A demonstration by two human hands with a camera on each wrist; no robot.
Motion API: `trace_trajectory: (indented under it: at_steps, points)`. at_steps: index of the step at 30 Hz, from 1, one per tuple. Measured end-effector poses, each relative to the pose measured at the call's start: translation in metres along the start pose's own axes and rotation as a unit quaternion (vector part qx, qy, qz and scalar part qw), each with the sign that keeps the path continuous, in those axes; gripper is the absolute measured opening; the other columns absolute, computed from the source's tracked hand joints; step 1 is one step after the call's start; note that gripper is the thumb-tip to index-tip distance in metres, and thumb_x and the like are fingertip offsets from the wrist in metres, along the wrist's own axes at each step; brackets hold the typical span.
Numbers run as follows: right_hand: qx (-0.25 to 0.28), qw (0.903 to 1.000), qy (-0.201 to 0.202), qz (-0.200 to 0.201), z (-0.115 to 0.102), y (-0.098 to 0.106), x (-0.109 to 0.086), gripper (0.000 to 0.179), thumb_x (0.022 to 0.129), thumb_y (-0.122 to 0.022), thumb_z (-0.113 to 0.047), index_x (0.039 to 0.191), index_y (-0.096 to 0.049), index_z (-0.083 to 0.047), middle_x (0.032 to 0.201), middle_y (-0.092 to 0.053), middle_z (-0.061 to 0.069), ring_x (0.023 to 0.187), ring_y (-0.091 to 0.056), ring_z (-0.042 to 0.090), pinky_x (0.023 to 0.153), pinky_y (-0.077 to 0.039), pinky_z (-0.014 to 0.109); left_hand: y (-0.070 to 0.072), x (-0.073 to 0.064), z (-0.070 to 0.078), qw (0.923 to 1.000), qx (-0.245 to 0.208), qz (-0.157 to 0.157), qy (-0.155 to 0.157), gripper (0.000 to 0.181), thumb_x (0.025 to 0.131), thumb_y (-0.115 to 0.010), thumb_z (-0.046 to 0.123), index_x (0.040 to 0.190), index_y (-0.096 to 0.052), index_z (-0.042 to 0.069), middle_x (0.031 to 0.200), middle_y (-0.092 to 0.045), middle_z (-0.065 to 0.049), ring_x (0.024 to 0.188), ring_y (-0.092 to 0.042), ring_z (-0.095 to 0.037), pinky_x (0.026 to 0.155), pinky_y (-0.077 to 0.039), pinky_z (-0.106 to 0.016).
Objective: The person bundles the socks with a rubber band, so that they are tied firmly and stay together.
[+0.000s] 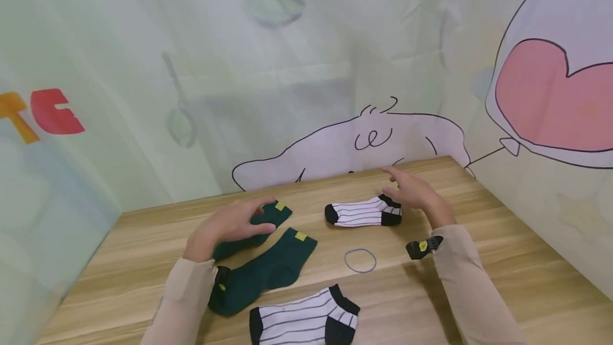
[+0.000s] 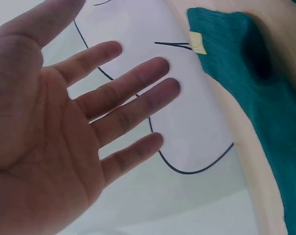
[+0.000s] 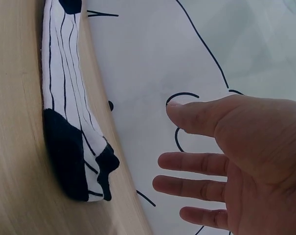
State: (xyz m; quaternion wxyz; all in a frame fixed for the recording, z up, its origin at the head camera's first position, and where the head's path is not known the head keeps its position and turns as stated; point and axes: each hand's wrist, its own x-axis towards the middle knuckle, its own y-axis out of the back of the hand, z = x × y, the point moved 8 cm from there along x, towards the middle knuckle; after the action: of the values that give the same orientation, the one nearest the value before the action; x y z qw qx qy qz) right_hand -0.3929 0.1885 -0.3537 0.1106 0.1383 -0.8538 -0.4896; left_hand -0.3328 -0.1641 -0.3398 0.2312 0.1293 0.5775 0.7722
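Note:
Two dark green socks with small yellow tags lie left of centre on the table. My left hand (image 1: 233, 223) hovers over the farther green sock (image 1: 282, 212) and hides part of it; the nearer green sock (image 1: 273, 268) lies below. In the left wrist view that hand (image 2: 84, 127) has its fingers spread, holding nothing, beside a green sock (image 2: 226, 54). My right hand (image 1: 415, 191) is above the heel end of the farther white sock (image 1: 359, 213) with black stripes. Its fingers are extended and hold nothing. A second striped sock (image 1: 297, 319) lies at the front edge of the view.
A thin blue circle (image 1: 361, 249) shows on the wooden table (image 1: 383, 286) between the socks. Behind the table hangs a printed curtain (image 1: 215, 68) with a cartoon outline; a balloon print is on the right side. Each wrist wears a black strap camera (image 1: 423, 247).

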Motion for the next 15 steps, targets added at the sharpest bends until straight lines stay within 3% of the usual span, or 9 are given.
trace_trajectory:
  at_steps: [9,15]
  points:
    - [0.008,1.0000,-0.002,-0.006,0.002,-0.003,0.002,0.058,0.103,-0.055,-0.025,0.153,-0.035,-0.003,0.134,-0.054,0.032,0.111,-0.060,0.043,0.082,-0.052,0.051,-0.007,0.006,0.009,0.9992,-0.025,-0.023,-0.021,0.064,0.097,-0.065,0.041,0.148,-0.045,0.009,0.126,-0.065,-0.020,0.116,-0.062,-0.034,0.098,-0.046,-0.055]
    - [0.030,0.9995,0.003,-0.012,0.005,-0.005,0.003,0.055,0.102,-0.057,-0.022,0.150,-0.040,-0.003,0.134,-0.054,0.032,0.113,-0.059,0.044,0.080,-0.055,0.048,-0.019,0.017,0.014,0.9982,-0.030,-0.039,-0.033,0.062,0.097,-0.064,0.043,0.147,-0.046,0.011,0.125,-0.065,-0.016,0.115,-0.061,-0.032,0.097,-0.047,-0.053]
